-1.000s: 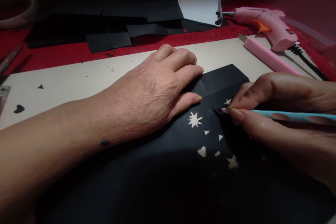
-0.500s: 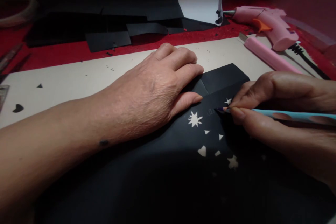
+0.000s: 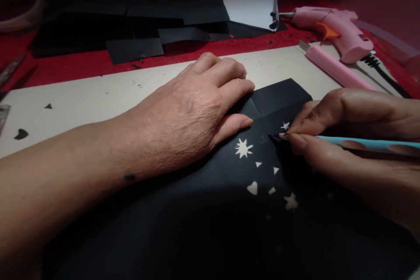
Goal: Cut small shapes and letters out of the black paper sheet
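A light-blue pencil [image 3: 341, 142] with a dark tip is pinched in my right hand [image 3: 344, 127]. Its point touches a sheet of black card [image 3: 210, 201], beside a faint small outline [image 3: 263, 139] drawn there. My left hand [image 3: 210, 96] rests on the card's upper part, thumb apart from the fingers, some fingertips out of sight. Shapes cut through the card show pale: a many-pointed star [image 3: 243, 148], a small star [image 3: 285, 126] by my right fingers, a heart [image 3: 252, 188], a lower star [image 3: 291, 201] and small triangles. The card's lower part is lost in shadow.
A pink glue gun [image 3: 331, 30] lies at the back right, with a pink utility knife [image 3: 337, 65], blade showing, in front. Black card pieces [image 3: 134, 50] lie on the red surface behind. Dark scraps [image 3: 21, 134] dot the white board [image 3: 82, 96].
The faint outline beside the pencil tip looks slightly altered, with a more curved lower edge. Both hands stay in nearly the same place, and the pencil is still held.
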{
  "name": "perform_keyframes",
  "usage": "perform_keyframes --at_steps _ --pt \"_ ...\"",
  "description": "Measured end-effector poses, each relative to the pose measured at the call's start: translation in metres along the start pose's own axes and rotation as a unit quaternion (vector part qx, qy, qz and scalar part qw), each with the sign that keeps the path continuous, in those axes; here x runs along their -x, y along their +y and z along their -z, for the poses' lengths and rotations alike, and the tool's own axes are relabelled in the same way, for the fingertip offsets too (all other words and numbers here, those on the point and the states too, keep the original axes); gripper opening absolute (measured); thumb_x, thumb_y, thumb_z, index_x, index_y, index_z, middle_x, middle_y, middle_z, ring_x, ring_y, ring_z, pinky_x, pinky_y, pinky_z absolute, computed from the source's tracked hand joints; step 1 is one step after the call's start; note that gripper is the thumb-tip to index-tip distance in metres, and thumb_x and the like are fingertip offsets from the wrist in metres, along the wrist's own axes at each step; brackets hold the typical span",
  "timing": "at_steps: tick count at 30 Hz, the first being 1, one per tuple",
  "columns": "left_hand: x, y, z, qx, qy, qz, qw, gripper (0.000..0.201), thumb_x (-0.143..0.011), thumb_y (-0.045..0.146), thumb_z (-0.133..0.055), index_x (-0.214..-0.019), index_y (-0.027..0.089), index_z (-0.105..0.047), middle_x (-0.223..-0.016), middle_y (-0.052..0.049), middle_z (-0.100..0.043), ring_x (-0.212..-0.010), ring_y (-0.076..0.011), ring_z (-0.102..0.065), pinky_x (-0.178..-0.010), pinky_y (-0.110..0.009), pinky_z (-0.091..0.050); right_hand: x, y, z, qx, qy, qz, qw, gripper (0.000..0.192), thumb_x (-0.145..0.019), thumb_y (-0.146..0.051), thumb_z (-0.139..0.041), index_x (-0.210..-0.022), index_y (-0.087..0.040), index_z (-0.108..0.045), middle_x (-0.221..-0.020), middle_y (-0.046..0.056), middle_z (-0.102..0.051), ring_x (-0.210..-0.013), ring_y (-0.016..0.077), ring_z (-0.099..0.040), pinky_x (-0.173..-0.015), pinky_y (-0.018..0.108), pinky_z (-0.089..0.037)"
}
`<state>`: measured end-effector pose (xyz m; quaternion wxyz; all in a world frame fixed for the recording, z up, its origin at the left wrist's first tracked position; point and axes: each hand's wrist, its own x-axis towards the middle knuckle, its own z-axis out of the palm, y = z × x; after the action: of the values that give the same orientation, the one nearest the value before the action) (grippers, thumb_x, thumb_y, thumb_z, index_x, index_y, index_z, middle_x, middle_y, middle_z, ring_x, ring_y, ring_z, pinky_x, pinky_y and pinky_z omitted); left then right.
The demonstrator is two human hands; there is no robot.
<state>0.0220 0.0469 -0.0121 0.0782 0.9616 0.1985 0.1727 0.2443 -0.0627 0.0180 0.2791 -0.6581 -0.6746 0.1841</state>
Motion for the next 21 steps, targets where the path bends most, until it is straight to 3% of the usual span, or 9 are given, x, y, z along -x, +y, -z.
perform_keyframes --at_steps 9,15,21 --pt "0.0005 0.0005 0.0009 0.002 -0.001 -0.002 1.000 0.054 -0.108 0.048 -0.052 -0.142 0.007 -0.066 -0.143 -0.018 -0.065 -0.123 -0.0353 -0.058 -0.113 -0.050 -0.049 -0.0008 0.0041 0.0027 0.036 -0.013 -0.004 0.999 0.021 -0.088 -0.042 -0.070 -0.069 -0.033 -0.070 -0.067 -0.006 -0.075 -0.046 0.0117 -0.061 -0.034 0.020 -0.039" --pt "0.0001 0.0010 0.0003 -0.006 -0.006 0.005 1.000 0.052 -0.110 0.047 -0.047 -0.141 0.009 -0.066 -0.143 -0.017 -0.065 -0.122 -0.0343 -0.059 -0.111 -0.050 -0.050 0.0010 0.0053 0.0027 0.008 -0.002 -0.008 1.000 0.022 -0.083 -0.041 -0.070 -0.063 -0.032 -0.070 -0.057 -0.005 -0.070 -0.036 0.0108 -0.055 -0.028 0.020 -0.033" --pt "0.0005 0.0002 -0.0002 -0.007 -0.006 0.010 1.000 0.054 -0.109 0.049 -0.048 -0.141 0.010 -0.066 -0.144 -0.016 -0.065 -0.124 -0.0345 -0.058 -0.112 -0.049 -0.049 0.0015 0.0086 -0.0022 0.022 0.005 0.019 1.000 0.017 -0.086 -0.039 -0.071 -0.070 -0.033 -0.070 -0.061 -0.007 -0.071 -0.039 0.0096 -0.057 -0.030 0.018 -0.033"
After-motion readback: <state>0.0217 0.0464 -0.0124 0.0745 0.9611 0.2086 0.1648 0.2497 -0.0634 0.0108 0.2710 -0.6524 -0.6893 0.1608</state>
